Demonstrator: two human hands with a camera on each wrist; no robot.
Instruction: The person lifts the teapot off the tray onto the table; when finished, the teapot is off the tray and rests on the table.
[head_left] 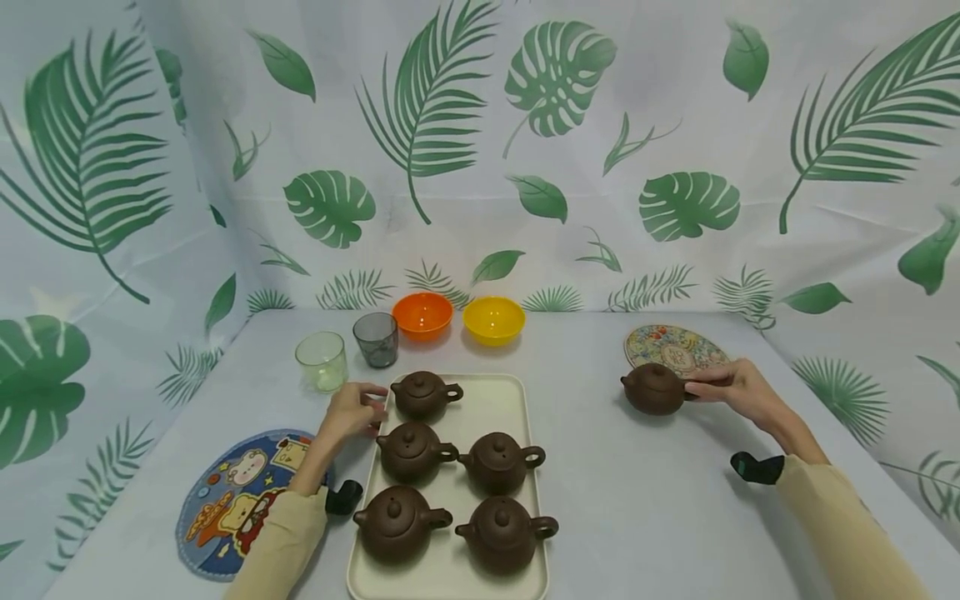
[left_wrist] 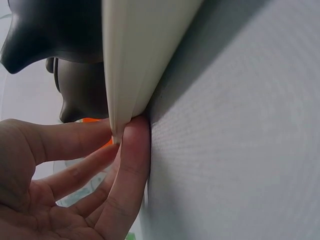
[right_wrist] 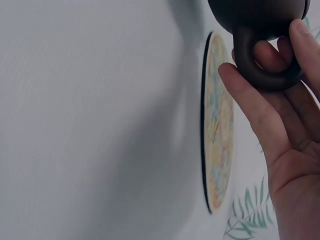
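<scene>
You see a brown teapot (head_left: 655, 389) of matt, unglazed-looking clay, smooth with only a dull sheen; the five teapots (head_left: 424, 394) on the tray share that finish. The cream tray (head_left: 517, 408) looks like smooth, satiny plastic. The orange bowl (head_left: 422, 315) and yellow bowl (head_left: 492, 319) are glossy plastic. The two tumblers (head_left: 322, 361) look clear and shiny. The tablecloth (head_left: 645, 500) is matt, finely woven-textured. The round floral mat (head_left: 678, 346) looks flat and printed.

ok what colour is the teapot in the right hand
Dark brown; the small round clay teapot held by the right hand shows best in the head view.
</scene>
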